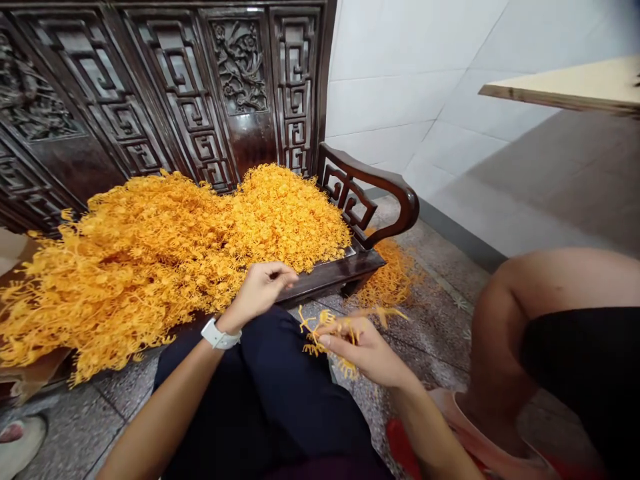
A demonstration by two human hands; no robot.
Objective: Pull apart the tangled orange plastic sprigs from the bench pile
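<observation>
A tangle of orange branching sprigs [335, 337] sits at 4 o'clock, pinched between the fingers of my right grip [363, 350], which is closed on it. My left grip [263, 292], half-curled, lies at the edge of a heaped orange pile [165, 247]; I cannot tell if it holds anything. The pile covers a carved dark wooden bench [240, 67] at 12 o'clock and spills onto the speckled stone floor [430, 320] by 2 o'clock. White wall tiles [390, 87] rise behind. A pale board [565, 87] juts in at 1 o'clock.
</observation>
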